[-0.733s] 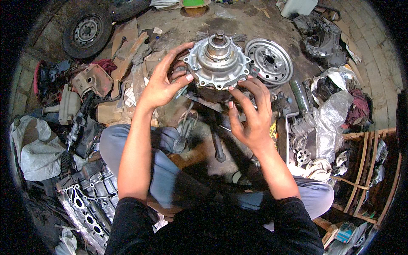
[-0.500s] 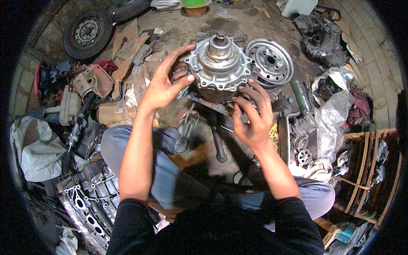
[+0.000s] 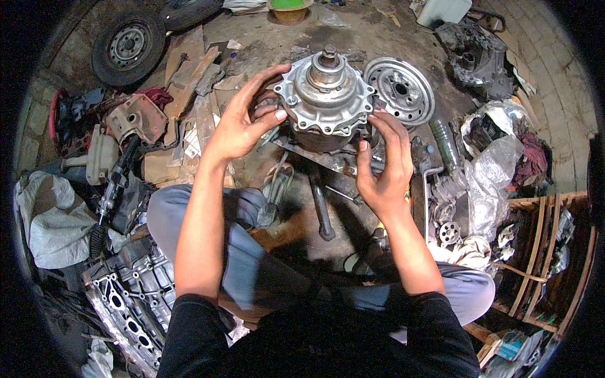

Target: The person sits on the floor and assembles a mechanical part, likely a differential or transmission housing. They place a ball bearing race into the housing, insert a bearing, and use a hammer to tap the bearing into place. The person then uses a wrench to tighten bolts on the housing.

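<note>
Left hand (image 3: pixel 242 126), some fingertips hidden, holds the flanged metal housing (image 3: pixel 324 99); right hand (image 3: pixel 389 167) curves wide, its contact unclear.

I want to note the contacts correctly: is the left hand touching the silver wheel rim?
Apart. The head view shows the left hand at the left of the metal housing and the silver wheel rim to its right, with the housing between.

Two bare hands (image 3: pixel 241 125), one round silver metal housing (image 3: pixel 325 93) at twelve o'clock, two black rubber tyres (image 3: pixel 157 45) at eleven.
</note>
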`<state>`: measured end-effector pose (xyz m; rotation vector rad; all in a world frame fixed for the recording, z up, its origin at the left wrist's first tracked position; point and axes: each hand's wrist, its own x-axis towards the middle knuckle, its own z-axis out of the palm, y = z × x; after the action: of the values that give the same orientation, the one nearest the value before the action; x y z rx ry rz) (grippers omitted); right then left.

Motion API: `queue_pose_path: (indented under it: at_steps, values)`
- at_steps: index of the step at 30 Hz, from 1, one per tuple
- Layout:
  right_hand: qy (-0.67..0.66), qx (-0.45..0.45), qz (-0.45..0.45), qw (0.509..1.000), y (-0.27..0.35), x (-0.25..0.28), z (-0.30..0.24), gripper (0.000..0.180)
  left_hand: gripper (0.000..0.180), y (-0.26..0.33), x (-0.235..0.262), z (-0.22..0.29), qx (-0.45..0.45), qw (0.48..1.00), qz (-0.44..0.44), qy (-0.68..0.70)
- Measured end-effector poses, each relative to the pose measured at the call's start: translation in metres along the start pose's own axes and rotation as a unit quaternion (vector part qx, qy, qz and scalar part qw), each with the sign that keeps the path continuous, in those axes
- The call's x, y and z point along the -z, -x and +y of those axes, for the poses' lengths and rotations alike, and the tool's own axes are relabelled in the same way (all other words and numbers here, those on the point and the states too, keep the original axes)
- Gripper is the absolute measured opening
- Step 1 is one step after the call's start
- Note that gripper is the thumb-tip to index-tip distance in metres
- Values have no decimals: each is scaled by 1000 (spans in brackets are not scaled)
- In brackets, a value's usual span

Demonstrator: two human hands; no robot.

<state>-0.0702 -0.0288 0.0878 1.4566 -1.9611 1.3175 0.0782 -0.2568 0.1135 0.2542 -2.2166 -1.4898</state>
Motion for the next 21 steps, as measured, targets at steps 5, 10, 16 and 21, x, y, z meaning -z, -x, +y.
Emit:
queue_pose_path:
  at_steps: [5, 10, 16, 21]
  values:
    - [8, 16, 9, 1000, 1, -1, 0, 36, 72, -1, -3, 7, -10, 1000, 17, -3]
    - [37, 17, -9, 999, 0, 1, -1, 35, 72, -1, -1, 3, -5, 1000, 5, 22]
    - [60, -12, -47, 997, -13, 10, -10, 32, 74, 1, 0, 1, -1, 1000, 12, 1]
    - [47, -39, -64, 996, -15, 11, -13, 30, 77, -1, -2, 5, 11, 1000, 14, 8]
